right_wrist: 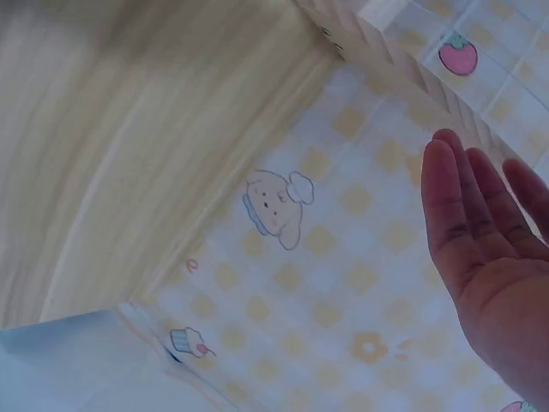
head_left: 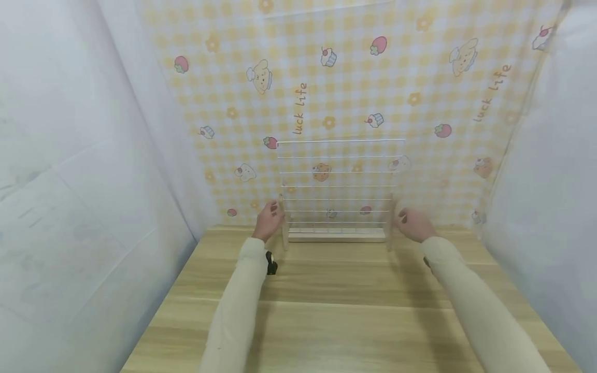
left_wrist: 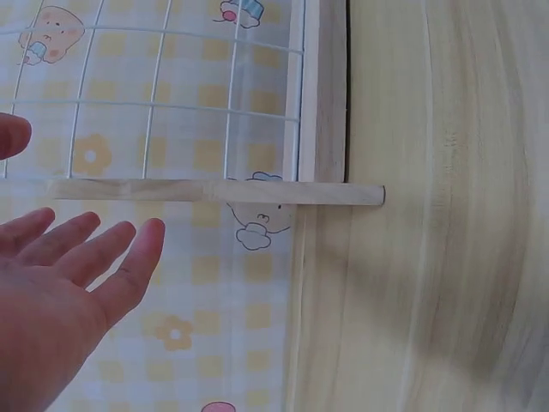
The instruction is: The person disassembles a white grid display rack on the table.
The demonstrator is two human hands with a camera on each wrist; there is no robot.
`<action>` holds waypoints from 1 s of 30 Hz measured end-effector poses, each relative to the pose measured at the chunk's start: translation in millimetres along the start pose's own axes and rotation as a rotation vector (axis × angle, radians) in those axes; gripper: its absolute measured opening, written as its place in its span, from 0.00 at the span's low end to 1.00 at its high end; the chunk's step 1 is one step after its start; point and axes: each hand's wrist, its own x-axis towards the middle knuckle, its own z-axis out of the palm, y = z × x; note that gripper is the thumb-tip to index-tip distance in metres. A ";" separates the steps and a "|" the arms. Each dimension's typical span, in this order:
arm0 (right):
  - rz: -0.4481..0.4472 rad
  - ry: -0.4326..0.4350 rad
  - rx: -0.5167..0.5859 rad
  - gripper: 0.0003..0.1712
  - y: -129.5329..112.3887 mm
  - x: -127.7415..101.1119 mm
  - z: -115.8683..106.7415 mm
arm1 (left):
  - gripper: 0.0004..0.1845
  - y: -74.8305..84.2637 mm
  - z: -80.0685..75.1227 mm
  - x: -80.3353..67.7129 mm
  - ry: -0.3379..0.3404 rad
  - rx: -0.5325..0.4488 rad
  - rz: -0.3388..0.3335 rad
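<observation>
Against the back cloth stands an upright wire grid rack [head_left: 337, 186] with white bars and a pale wooden base strip [head_left: 336, 237]. Wooden side pieces hold it at both ends. My left hand [head_left: 269, 221] is beside the left side piece [left_wrist: 214, 190]; in the left wrist view its fingers [left_wrist: 107, 262] are spread and relaxed just outside the wood, with a gap showing. On the other side, my right hand [head_left: 414, 224] is close to the right side piece [right_wrist: 407, 77]. Its fingers [right_wrist: 446, 184] look nearly straight in the right wrist view, fingertips near the wood. Neither hand grips anything.
A wood-grain table [head_left: 336, 326] spreads in front of the rack. Behind hangs a yellow checked cloth [head_left: 345, 98] with cartoon prints. White sheets wall off the left [head_left: 84, 181] and right [head_left: 550, 171] sides.
</observation>
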 end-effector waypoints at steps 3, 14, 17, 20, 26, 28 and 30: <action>0.022 -0.009 0.002 0.35 -6.3 6.0 -9.2 | 0.38 2.1 1.0 4.2 -0.028 0.005 -0.031; 0.047 -0.117 0.145 0.59 -17.8 19.5 -8.8 | 0.39 5.7 12.2 15.6 -0.017 -0.080 -0.092; 0.065 -0.125 0.187 0.60 -17.6 22.8 -3.1 | 0.38 5.3 10.9 15.6 -0.003 -0.071 -0.085; 0.069 -0.114 0.229 0.59 -19.8 22.9 -2.4 | 0.37 7.1 8.4 14.8 0.028 -0.044 -0.061; 0.058 -0.102 0.256 0.58 -27.2 18.4 -3.9 | 0.34 6.6 2.5 14.7 0.071 0.053 -0.041; 0.056 -0.103 0.254 0.58 -28.0 16.3 -3.2 | 0.33 4.1 1.5 13.9 0.064 0.081 -0.037; 0.055 -0.098 0.256 0.59 -27.1 14.8 -1.8 | 0.32 2.0 0.4 12.1 0.062 0.094 -0.028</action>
